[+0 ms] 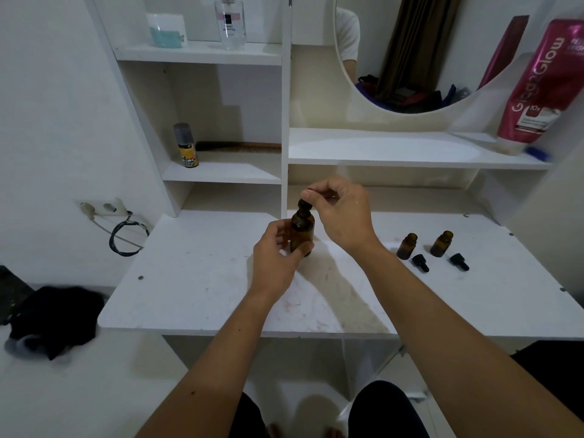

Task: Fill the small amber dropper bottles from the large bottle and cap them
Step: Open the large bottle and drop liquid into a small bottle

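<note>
- large amber bottle [301,230] stands upright on the white tabletop [196,279], near the middle, just in front of the shelf divider.
- left hand [275,260] curls round the lower body of the large amber bottle, thumb on the near side.
- right hand [339,213] is above it, fingertips pinching the black dropper cap [305,203] that sits on the bottle's neck.
- two small amber bottles [407,246] [441,243] stand upright and uncapped to the right, near each other and well apart from the large one.
- two small black dropper caps [421,263] [459,261] lie on their sides, one just in front of each small bottle.
- a pink lotion bottle [537,86] leans on the upper right shelf; a comb [240,147] lies on the left shelf.
</note>
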The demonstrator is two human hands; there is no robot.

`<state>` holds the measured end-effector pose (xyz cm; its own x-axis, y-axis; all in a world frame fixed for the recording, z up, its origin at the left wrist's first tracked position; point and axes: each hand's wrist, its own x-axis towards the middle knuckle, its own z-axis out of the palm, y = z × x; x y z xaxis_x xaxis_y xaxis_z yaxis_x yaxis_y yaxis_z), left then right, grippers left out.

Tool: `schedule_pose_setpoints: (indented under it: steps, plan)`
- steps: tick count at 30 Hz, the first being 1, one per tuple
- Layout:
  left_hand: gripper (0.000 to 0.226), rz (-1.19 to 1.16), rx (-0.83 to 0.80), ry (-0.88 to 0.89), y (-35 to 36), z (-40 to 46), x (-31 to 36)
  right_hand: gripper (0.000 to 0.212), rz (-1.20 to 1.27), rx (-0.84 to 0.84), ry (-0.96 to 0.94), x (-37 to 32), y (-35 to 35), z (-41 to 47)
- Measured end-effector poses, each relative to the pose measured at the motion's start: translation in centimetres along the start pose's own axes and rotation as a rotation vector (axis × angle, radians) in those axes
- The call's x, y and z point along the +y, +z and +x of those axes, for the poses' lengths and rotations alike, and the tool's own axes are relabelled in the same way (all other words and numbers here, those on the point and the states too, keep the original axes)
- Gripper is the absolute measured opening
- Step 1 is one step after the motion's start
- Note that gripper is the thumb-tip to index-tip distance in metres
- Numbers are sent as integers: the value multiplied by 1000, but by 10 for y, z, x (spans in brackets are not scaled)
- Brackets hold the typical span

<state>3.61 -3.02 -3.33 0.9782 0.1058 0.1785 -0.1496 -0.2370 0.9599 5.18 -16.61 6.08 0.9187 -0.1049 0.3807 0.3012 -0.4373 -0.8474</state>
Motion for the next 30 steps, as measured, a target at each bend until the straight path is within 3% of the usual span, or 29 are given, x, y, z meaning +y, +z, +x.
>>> schedule_pose_setpoints:
  steps: [6, 13, 25, 30]
  plan:
    - [53, 9, -2, 7, 0, -1, 1, 1, -19, -16, -18, -2, 1, 2]
    - [54, 32, -6, -13, 1, -1, 2, 14, 47, -43, -17, -7, -4, 2]
    - [56, 89, 29, -9, 1, -8, 6, 16, 196, 152, -127, -34, -29, 6]
    - [72, 83, 98, 0, 1, -18, 10, 19, 213, 227, -139, -37, -47, 2]
